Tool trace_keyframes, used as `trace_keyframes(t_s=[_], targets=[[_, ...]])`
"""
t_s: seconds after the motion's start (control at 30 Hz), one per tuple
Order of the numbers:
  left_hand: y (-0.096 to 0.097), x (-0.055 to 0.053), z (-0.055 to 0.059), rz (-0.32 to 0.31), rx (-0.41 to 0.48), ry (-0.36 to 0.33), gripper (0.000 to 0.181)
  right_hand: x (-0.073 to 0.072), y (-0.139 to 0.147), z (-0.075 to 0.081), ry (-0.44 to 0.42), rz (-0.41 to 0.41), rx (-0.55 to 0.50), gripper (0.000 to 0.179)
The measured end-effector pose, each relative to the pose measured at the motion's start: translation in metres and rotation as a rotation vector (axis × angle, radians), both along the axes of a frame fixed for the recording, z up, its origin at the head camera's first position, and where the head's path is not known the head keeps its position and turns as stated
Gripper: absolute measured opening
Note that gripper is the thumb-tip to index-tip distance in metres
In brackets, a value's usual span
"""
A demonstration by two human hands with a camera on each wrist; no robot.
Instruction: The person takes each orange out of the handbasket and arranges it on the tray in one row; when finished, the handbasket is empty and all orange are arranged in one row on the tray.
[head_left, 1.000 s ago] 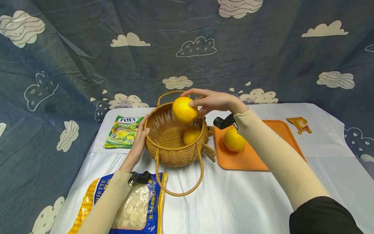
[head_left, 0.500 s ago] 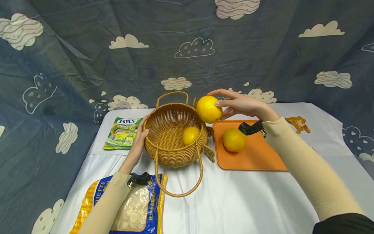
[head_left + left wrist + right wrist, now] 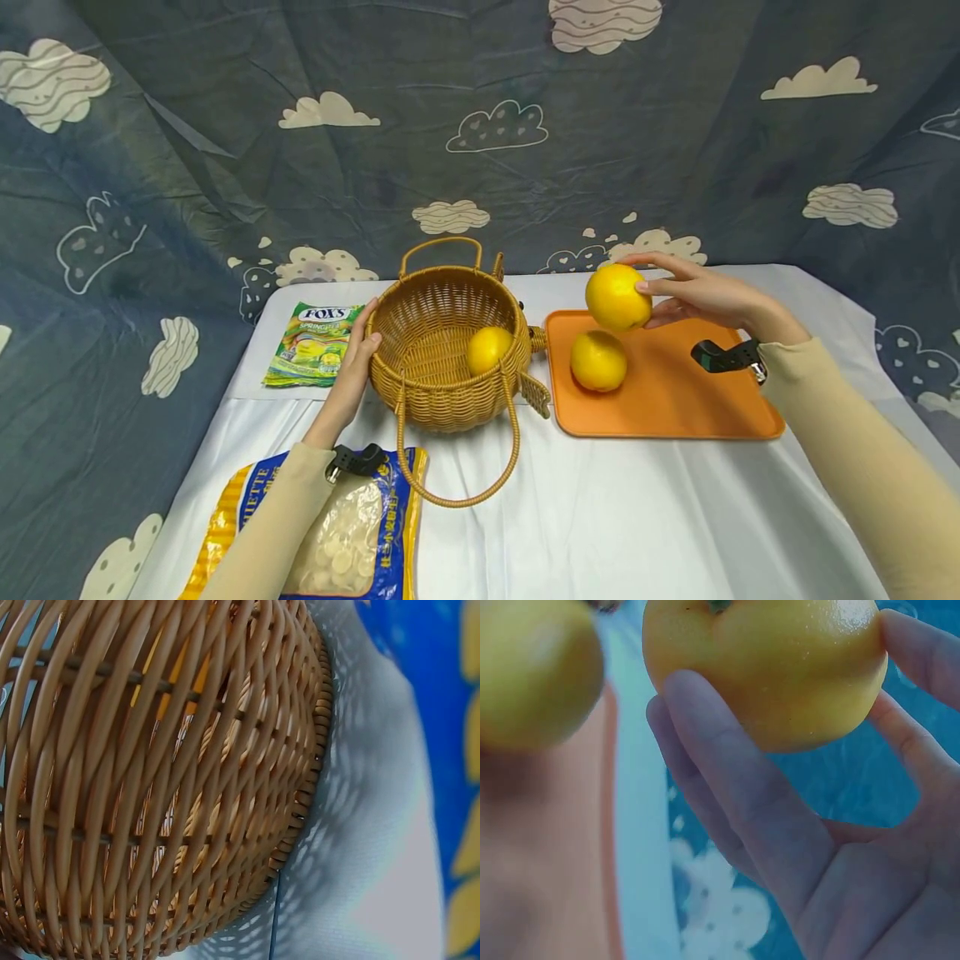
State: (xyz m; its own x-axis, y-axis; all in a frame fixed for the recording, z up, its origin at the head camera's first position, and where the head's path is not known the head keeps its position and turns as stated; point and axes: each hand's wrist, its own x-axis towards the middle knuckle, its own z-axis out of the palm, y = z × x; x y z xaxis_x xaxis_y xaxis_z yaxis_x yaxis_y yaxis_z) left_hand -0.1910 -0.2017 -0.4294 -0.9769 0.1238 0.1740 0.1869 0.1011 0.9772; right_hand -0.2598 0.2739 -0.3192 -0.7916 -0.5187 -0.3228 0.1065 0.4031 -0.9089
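Note:
My right hand (image 3: 697, 293) holds a yellow orange (image 3: 618, 297) between thumb and fingers, above the orange tray (image 3: 675, 408). In the right wrist view the held orange (image 3: 765, 667) shows a green stem end. A second orange (image 3: 598, 361) lies on the left part of the tray. To the left stands a round wicker basket (image 3: 442, 408), with another orange (image 3: 490, 348) inside at its right. My left hand (image 3: 352, 375) grips the basket's left rim. The left wrist view shows only the basket's woven side (image 3: 165, 772), and the hand itself is almost wholly out of that frame.
Behind the left hand lies a green candy bag (image 3: 311, 342). A blue and yellow bag (image 3: 352, 542) of pale round pieces lies under the left forearm. One basket handle (image 3: 465, 502) droops onto the white cloth; the other (image 3: 442, 240) stands up at the back.
My right hand has carried the orange out from over the basket, rightward and a little down, to above the tray. The left hand has stayed on the basket's rim.

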Motion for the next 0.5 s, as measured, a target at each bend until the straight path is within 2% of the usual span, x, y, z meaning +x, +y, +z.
trace_keyframes(t_s=[0.23,0.5], targets=[[0.000,-0.001,-0.002,0.001,-0.004,0.008,0.057,0.012,0.033,-0.021,-0.026,-0.042,0.029,0.054],[0.000,-0.001,0.000,0.003,-0.008,-0.009,0.057,0.026,0.051,-0.054,-0.065,-0.105,0.033,0.054]])
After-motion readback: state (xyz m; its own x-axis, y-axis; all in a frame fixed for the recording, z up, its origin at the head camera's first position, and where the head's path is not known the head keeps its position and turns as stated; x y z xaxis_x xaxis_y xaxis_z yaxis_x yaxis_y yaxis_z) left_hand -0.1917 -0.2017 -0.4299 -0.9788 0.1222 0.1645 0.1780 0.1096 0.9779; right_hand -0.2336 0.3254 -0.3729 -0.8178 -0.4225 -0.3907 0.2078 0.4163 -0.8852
